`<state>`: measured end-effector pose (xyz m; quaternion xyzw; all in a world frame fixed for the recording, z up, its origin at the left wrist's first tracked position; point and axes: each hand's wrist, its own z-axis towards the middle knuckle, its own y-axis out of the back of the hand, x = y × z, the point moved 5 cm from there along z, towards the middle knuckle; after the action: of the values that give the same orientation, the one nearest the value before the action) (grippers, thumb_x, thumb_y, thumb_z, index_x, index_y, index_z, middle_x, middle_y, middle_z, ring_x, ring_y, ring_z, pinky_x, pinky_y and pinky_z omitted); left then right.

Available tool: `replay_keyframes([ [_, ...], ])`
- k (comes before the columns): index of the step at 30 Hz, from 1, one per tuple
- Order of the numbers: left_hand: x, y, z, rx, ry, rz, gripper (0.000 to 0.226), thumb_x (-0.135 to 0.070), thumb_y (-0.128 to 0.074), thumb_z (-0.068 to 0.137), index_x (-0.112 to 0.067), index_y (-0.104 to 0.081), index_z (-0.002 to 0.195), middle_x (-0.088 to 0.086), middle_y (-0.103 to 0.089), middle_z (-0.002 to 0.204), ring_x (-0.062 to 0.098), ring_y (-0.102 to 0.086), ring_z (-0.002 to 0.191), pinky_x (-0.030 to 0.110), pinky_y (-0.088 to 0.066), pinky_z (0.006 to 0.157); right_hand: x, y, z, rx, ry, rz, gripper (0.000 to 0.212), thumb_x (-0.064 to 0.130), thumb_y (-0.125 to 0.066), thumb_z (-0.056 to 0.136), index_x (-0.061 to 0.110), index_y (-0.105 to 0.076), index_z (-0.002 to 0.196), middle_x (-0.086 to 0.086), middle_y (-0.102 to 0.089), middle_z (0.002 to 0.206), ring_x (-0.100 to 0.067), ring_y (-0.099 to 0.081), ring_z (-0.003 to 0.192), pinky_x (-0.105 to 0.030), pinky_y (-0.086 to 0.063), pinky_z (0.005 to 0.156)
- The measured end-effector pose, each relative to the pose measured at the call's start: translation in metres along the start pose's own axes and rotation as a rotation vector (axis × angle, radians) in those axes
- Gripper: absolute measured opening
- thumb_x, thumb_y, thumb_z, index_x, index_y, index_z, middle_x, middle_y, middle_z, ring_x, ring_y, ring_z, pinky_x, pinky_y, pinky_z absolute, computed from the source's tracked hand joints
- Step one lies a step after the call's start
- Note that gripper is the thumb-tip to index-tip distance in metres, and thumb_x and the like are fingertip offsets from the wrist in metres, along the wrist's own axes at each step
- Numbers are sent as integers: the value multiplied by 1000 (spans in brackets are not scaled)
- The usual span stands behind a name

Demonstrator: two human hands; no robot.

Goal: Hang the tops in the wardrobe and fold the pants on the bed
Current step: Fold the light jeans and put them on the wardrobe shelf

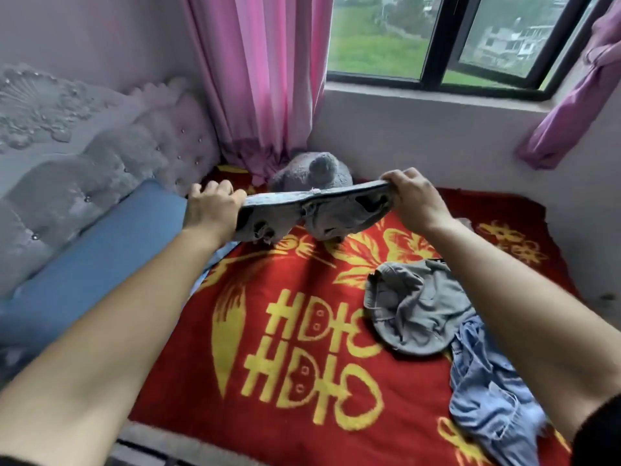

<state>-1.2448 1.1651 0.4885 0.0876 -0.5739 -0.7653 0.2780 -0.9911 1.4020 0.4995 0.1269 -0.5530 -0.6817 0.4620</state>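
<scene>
Over the bed [295, 331], both hands [215, 206] [415, 200] grip the jeans [302, 210] between them.

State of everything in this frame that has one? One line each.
left hand: grips one end of the waistband
right hand: grips the other end
grey pants: held up over the bed, waistband stretched, unfolded
grey garment: crumpled on the blanket, unfolded
light blue denim garment: crumpled, touching the grey garment
red blanket: spread flat
pink curtain: gathered left of the window
</scene>
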Motion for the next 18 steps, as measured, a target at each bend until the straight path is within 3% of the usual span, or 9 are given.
replay_keyframes([
  [5, -61, -135, -122, 454, -40, 29, 33, -14, -46, 92, -20, -59, 122, 7, -48, 120, 27, -48, 112, 39, -42, 85, -50, -128, -115, 373, -2, -118, 37, 13, -51, 95, 21, -59, 130, -15, -55, 115, -38, -59, 106, -44, -51, 78],
  [9, -110, -218, -217, 704, -95, -25, 35, -9, -46, 92, -22, -55, 123, 3, -53, 123, 25, -52, 116, 36, -44, 83, -84, -208, -207, 644, 43, -267, 30, 21, -47, 99, 30, -57, 126, -5, -55, 115, -29, -56, 113, -39, -48, 72],
  [13, -150, -269, -295, 844, -149, -54, 37, -8, -45, 90, -27, -57, 119, 4, -62, 112, 27, -59, 108, 35, -44, 81, -107, -266, -289, 834, 49, -343, 29, 18, -44, 99, 30, -60, 120, -3, -59, 116, -28, -57, 112, -36, -45, 71],
  [18, -178, -315, -352, 869, -183, -16, 29, -8, -51, 86, -25, -62, 107, 0, -65, 99, 25, -62, 98, 30, -36, 67, -137, -317, -364, 921, 15, -372, 30, 15, -44, 99, 29, -59, 121, -4, -58, 113, -28, -56, 111, -34, -40, 68],
])
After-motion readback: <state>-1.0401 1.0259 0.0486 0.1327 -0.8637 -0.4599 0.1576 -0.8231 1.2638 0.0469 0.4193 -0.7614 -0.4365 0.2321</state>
